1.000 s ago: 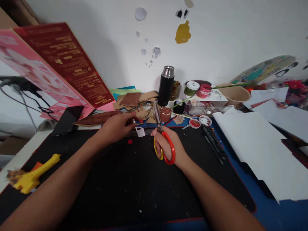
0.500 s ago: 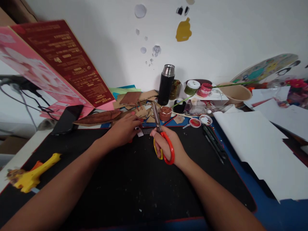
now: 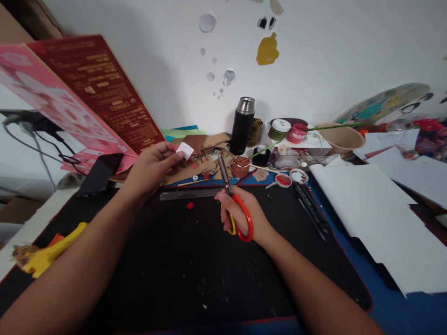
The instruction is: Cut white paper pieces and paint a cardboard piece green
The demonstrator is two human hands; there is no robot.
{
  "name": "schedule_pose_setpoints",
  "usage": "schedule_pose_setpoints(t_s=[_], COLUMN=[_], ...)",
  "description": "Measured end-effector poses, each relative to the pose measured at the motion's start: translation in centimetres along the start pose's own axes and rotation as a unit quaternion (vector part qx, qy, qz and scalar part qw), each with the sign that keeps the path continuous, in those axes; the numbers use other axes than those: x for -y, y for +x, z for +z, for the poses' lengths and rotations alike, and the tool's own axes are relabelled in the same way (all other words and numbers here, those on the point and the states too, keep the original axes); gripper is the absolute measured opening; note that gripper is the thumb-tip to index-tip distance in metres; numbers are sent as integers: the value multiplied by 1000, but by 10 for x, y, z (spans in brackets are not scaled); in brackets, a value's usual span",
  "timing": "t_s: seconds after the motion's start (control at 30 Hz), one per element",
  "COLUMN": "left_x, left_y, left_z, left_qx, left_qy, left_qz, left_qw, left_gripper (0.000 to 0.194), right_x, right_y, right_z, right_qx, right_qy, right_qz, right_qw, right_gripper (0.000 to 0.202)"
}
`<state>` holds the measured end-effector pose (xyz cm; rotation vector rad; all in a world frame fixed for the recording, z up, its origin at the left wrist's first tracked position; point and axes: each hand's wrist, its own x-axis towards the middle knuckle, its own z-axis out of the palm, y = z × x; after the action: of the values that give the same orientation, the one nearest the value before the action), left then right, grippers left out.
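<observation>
My left hand [image 3: 152,167] pinches a small white paper piece [image 3: 185,150] between thumb and fingers, raised in front of the cardboard scraps [image 3: 209,142]. In my right hand [image 3: 246,211] are scissors [image 3: 242,214] with red and yellow handles, their blades together and pointing up and away. A clear ruler [image 3: 188,194] lies on the black mat [image 3: 209,274] between the hands. Just below the ruler is a small red disc [image 3: 190,205].
A black flask [image 3: 242,128] and paint jars [image 3: 240,166] stand at the back. Left are a yellow glue gun [image 3: 56,249], a black phone [image 3: 100,174] and a leaning pink-red board [image 3: 101,93]. White sheets [image 3: 363,204] and pens [image 3: 310,209] lie right.
My left hand has lifted up and to the left with the white paper, uncovering the ruler and the red disc. The right hand with the scissors has barely moved.
</observation>
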<state>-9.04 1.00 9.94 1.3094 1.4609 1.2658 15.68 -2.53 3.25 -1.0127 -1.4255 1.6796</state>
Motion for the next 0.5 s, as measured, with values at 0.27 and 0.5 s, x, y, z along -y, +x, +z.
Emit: schedule_pose_setpoints(t_s=[0.27, 0.5], left_x=[1, 1], left_y=[-3, -5], left_z=[12, 14], left_qx=[9, 22], left_qy=[31, 4], left_qz=[12, 0], left_qw=[999, 1000], left_gripper=[25, 21], right_x=[0, 2], right_y=[-1, -2], right_z=[-1, -4], right_qx=[46, 85], right_qy=[34, 82], right_qz=[-20, -12], right_qw=[998, 993], right_gripper=[65, 73])
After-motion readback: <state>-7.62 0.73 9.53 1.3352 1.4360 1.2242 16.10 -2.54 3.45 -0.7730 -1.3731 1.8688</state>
